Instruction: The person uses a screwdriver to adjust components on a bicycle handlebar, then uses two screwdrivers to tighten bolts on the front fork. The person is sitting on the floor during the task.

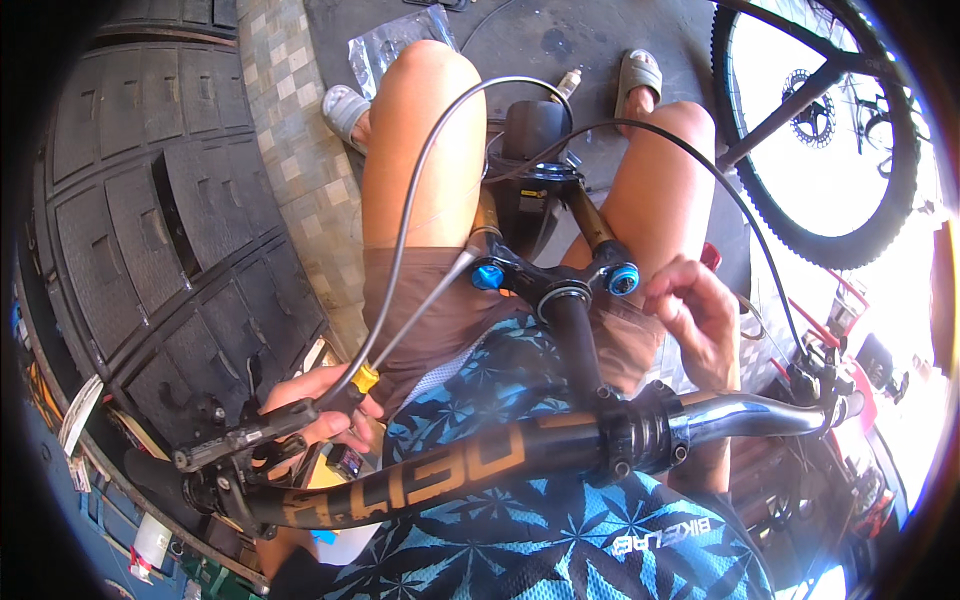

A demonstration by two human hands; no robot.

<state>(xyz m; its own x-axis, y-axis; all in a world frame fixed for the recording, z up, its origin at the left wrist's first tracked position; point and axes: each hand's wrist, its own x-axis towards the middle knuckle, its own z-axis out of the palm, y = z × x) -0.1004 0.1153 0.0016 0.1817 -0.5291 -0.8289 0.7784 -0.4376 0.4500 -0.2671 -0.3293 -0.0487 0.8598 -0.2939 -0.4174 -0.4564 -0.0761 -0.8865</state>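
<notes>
Dark floor [515, 55] — plastic bag [388, 42] atop

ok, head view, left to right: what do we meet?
Black drawer unit, left hand, left blue fork cap, black steerer tube, right blue fork cap, right hand, knobby bike tire.

The view is taken from the wearer's own head, through the left of two side-by-side fisheye lenses — steeply downward and forward over the lap. The handlebar [450, 478] lies close beneath, crossing the lower part; the knees [428, 75] sit farther off, the sandals [640, 75] beyond them near the upper edge. Breadth is great — from the black drawers [115, 220] at the left to a bicycle wheel [860, 248] at the right, all bowed toward a dark round rim.
</notes>
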